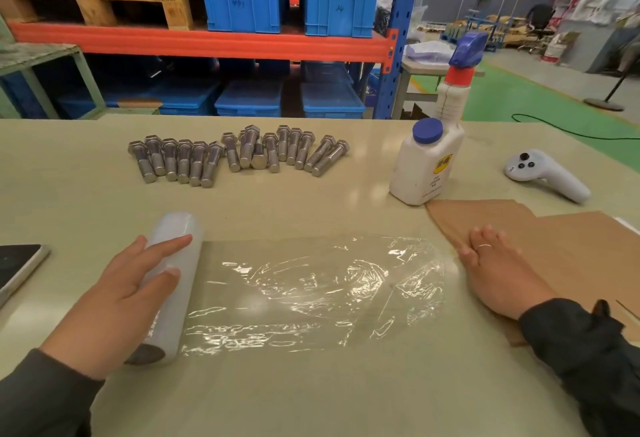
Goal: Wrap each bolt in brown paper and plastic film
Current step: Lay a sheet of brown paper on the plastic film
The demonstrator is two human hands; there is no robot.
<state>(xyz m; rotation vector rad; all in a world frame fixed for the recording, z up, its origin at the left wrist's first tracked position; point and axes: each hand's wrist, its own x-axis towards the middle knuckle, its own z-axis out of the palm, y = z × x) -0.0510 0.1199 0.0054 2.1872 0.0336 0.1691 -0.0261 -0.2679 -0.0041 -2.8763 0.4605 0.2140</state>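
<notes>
A roll of plastic film (180, 229) lies at the left of the table. A stretch of clear film (311, 284) is pulled out from it to the right and lies flat. My left hand (121, 301) rests on top of the roll with straight fingers. My right hand (498, 270) lies flat, fingers spread, on the film's right end and the edge of the brown paper sheets (571, 246). Several steel hex bolts (239, 152) lie in a loose row farther back, unwrapped.
A white bottle with a blue cap (426, 163) and a spray bottle (453, 90) stand at the back right. A white handheld controller (543, 173) lies to their right. A phone (17, 270) sits at the left edge. Blue crates fill racks behind the table.
</notes>
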